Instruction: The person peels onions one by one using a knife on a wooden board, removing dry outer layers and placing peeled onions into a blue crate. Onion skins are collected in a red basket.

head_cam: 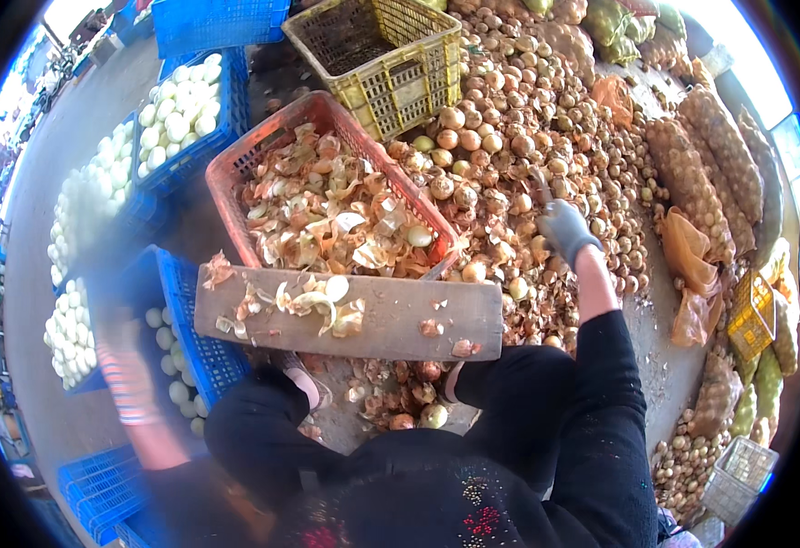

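Note:
My right hand [565,229], in a grey glove, grips a knife [542,183] over the heap of unpeeled onions [523,144]. Off to the left, my left hand [115,318] is strongly blurred above the blue crate [197,329] of peeled onions [165,339]; whether its fingers hold anything is hidden. A striped cuff circles that wrist. Across the front of me lies a wooden board [400,315] with onion skins, a pale peel and a small white onion piece [337,288] on it. Beyond it, a red plastic crate [400,175] is filled with onion skins [324,198].
More blue crates [225,130] of peeled white onions stand at the left. A yellow plastic crate [406,82] stands behind the red one. Mesh sacks of onions [701,185] line the right side. Stacked blue crates [101,490] sit at lower left. Loose onions [433,416] lie between my feet.

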`<action>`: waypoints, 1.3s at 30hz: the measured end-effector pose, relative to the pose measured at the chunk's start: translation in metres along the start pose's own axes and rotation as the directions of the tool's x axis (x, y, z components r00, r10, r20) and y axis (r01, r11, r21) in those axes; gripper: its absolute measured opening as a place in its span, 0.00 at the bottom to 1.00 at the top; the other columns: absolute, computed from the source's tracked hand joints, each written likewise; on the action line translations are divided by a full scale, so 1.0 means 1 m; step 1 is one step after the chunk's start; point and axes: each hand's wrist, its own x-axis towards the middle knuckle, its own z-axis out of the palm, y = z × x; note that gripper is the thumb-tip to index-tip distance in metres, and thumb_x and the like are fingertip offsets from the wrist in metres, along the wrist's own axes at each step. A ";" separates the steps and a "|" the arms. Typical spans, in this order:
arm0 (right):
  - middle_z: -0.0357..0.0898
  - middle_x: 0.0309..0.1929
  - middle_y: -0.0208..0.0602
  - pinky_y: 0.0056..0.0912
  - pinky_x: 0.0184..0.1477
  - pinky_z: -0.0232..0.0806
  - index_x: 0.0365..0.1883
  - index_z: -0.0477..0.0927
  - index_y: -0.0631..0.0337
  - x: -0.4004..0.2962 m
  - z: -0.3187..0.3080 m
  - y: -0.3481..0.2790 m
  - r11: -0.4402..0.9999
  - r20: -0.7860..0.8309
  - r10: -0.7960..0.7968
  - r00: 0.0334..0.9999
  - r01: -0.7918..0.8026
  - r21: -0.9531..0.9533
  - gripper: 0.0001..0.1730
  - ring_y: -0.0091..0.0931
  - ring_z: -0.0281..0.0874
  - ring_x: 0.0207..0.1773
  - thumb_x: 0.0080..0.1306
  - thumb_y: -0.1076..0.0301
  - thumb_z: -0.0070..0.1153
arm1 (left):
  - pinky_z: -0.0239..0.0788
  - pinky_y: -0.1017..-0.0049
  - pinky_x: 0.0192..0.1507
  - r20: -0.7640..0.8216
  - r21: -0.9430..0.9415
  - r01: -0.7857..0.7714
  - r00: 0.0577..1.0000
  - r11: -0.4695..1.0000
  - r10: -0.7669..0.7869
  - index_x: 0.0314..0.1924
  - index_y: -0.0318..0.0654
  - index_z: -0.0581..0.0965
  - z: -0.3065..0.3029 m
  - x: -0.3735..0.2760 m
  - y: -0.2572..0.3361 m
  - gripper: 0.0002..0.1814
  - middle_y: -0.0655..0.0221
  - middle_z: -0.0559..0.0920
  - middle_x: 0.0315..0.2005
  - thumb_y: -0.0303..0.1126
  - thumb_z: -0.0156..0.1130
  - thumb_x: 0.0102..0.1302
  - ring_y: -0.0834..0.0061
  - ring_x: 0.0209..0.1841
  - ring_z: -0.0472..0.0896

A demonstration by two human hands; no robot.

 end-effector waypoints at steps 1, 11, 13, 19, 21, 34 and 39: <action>0.75 0.33 0.32 0.23 0.38 0.66 0.38 0.77 0.61 0.022 0.000 -0.006 1.000 -0.041 -0.022 0.999 0.023 0.016 0.10 0.24 0.72 0.36 0.63 0.66 0.50 | 0.61 0.73 0.54 0.076 -0.041 -0.016 0.997 0.999 0.020 0.56 0.30 0.66 0.044 -0.014 0.030 0.25 0.60 0.72 0.50 0.37 0.54 0.62 0.70 0.51 0.71; 0.78 0.46 0.36 0.31 0.47 0.68 0.42 0.80 0.59 0.161 -0.037 -0.036 0.890 0.076 -0.068 0.995 0.026 0.456 0.15 0.34 0.76 0.48 0.61 0.66 0.46 | 0.67 0.73 0.49 0.386 -0.333 0.259 0.915 0.907 -0.119 0.52 0.30 0.68 0.208 -0.045 0.026 0.21 0.62 0.75 0.45 0.31 0.57 0.61 0.69 0.47 0.75; 0.78 0.46 0.35 0.29 0.46 0.68 0.42 0.80 0.59 0.190 -0.031 -0.033 0.816 0.127 0.029 0.992 -0.097 0.570 0.15 0.32 0.76 0.48 0.62 0.65 0.45 | 0.68 0.72 0.48 0.374 -0.315 0.295 0.912 0.902 -0.168 0.53 0.29 0.68 0.210 -0.038 0.017 0.21 0.60 0.75 0.46 0.31 0.56 0.62 0.67 0.47 0.75; 0.77 0.42 0.51 0.35 0.48 0.67 0.45 0.76 0.68 0.247 -0.025 -0.022 0.470 0.065 0.277 0.959 -0.195 0.861 0.17 0.40 0.74 0.48 0.60 0.70 0.43 | 0.69 0.74 0.45 0.324 -0.345 0.320 0.923 0.882 -0.208 0.54 0.31 0.68 0.215 -0.025 -0.001 0.22 0.59 0.75 0.46 0.33 0.56 0.62 0.68 0.45 0.76; 0.77 0.42 0.49 0.35 0.47 0.68 0.43 0.77 0.65 0.276 -0.020 -0.022 0.103 0.282 0.410 0.867 -0.352 0.930 0.16 0.39 0.74 0.48 0.61 0.70 0.43 | 0.69 0.74 0.45 0.332 -0.319 0.324 0.918 0.890 -0.216 0.54 0.32 0.68 0.218 -0.023 -0.001 0.22 0.59 0.75 0.46 0.33 0.56 0.62 0.69 0.45 0.76; 0.71 0.21 0.31 0.29 0.27 0.62 0.32 0.73 0.59 0.257 -0.020 -0.004 0.646 0.026 0.040 0.999 -0.046 0.762 0.05 0.25 0.71 0.24 0.59 0.70 0.46 | 0.67 0.70 0.50 0.327 -0.365 0.379 0.907 0.850 -0.265 0.54 0.29 0.66 0.212 -0.027 0.004 0.24 0.58 0.74 0.46 0.29 0.58 0.59 0.65 0.48 0.74; 0.67 0.19 0.24 0.24 0.30 0.60 0.26 0.73 0.56 0.131 -0.045 0.013 0.875 -0.630 -0.073 0.773 0.353 0.331 0.10 0.22 0.63 0.22 0.60 0.60 0.50 | 0.63 0.72 0.55 0.385 -0.444 0.234 0.921 0.865 -0.051 0.59 0.31 0.60 0.209 -0.036 0.019 0.34 0.59 0.69 0.53 0.21 0.61 0.51 0.67 0.56 0.68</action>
